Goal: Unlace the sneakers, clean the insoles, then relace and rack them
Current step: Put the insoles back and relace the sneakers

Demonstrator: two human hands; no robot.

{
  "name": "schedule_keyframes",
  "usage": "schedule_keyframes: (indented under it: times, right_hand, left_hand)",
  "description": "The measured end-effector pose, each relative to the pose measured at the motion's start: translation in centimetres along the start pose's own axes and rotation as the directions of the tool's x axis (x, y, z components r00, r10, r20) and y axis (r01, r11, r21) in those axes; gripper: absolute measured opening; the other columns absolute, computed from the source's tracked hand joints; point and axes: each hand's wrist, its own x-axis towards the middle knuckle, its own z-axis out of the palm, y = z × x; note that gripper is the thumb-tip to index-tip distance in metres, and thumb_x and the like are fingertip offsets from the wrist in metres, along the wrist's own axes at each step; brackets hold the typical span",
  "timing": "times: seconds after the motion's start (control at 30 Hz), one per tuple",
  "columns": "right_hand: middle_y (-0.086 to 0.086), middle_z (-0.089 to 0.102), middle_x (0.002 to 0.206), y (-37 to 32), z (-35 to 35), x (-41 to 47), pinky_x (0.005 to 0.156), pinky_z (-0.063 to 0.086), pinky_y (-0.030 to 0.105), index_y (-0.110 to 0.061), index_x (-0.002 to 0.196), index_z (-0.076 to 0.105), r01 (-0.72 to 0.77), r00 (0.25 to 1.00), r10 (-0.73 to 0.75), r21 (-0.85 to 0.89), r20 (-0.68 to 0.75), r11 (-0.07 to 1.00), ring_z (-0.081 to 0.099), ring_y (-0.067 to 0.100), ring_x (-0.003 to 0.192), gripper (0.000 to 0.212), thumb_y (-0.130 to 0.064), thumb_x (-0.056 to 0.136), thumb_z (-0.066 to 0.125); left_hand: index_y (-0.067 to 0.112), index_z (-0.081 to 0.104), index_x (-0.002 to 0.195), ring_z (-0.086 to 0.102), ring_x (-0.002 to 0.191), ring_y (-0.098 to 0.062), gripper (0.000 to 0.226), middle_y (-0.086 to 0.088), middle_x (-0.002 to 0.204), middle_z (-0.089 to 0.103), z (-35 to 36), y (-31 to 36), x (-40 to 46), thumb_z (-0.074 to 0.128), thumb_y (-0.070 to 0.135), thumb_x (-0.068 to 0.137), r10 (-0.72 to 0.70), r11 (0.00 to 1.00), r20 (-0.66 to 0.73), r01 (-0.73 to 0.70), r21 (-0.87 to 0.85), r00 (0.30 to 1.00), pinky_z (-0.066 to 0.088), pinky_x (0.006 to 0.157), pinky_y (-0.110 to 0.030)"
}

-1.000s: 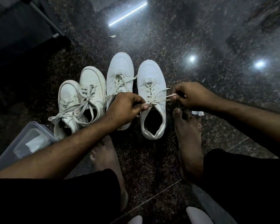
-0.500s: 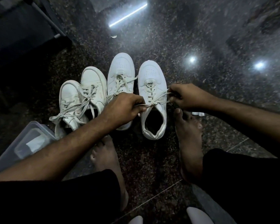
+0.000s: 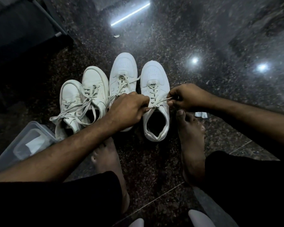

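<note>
Several white sneakers stand side by side on the dark granite floor, toes pointing away from me. The rightmost sneaker (image 3: 155,89) is laced, its mouth open toward me. My left hand (image 3: 127,108) pinches the left end of its lace (image 3: 161,102) at the top eyelets. My right hand (image 3: 184,97) pinches the right end of the same lace, just right of the shoe. The sneaker next to it (image 3: 122,74) is partly hidden under my left hand. Two duller sneakers (image 3: 82,99) with loose laces stand further left.
A clear plastic box (image 3: 25,145) with white cloth or paper inside sits at the lower left beside my forearm. My bare feet (image 3: 191,140) rest on the floor below the shoes. A dark rack or frame (image 3: 23,25) stands at the upper left. A small white scrap (image 3: 201,114) lies by my right foot.
My right hand has drawn in toward the sneaker, so the lace between my hands is shorter and slacker than a second ago. My left hand stays in place.
</note>
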Motion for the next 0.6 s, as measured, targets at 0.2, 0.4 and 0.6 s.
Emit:
schedule_keyframes:
  times: [0.2, 0.4, 0.6]
  right_hand:
    - [-0.01, 0.07, 0.092, 0.4, -0.4, -0.7, 0.074, 0.05, 0.027, -0.023, 0.105, 0.068, 0.012, 0.999, -0.009, 0.051, -0.053, 0.999, 0.064, 0.008, 0.083, 0.022, -0.037, 0.089, 0.068]
    - [0.003, 0.066, 0.117, -0.8, 0.2, -2.7, 0.079, 0.045, 0.024, -0.018, 0.137, 0.043, -0.058, 0.994, 0.05, 0.085, 0.096, 0.995, 0.065, 0.019, 0.1, 0.073, -0.059, 0.081, 0.068]
    - [0.017, 0.058, 0.131, -2.7, 2.3, -2.9, 0.09, 0.047, 0.034, -0.007, 0.146, 0.026, -0.016, 0.999, 0.015, 0.027, 0.031, 1.0, 0.059, 0.032, 0.116, 0.086, -0.039, 0.083, 0.075]
  left_hand:
    - [0.022, 0.054, 0.102, 0.063, 0.077, -0.024, 0.043, 0.004, 0.084, 0.066, 0.0, -0.2, -0.3, 0.051, 0.063, 0.09, -0.042, 0.996, -0.022, 0.04, -0.085, 0.999, 0.048, 0.065, -0.038]
    - [0.013, 0.039, 0.134, 0.065, 0.089, -0.039, 0.063, -0.012, 0.089, 0.063, 1.0, 1.9, 0.7, 0.06, 0.053, 0.09, -0.128, 0.983, 0.182, 0.1, 0.152, 0.975, 0.038, 0.064, -0.034]
    - [0.006, 0.044, 0.13, 0.062, 0.081, -0.042, 0.044, -0.015, 0.08, 0.056, 1.5, 2.0, 1.7, 0.054, 0.025, 0.092, -0.166, 0.984, 0.103, 0.157, 0.088, 0.981, 0.036, 0.058, -0.035]
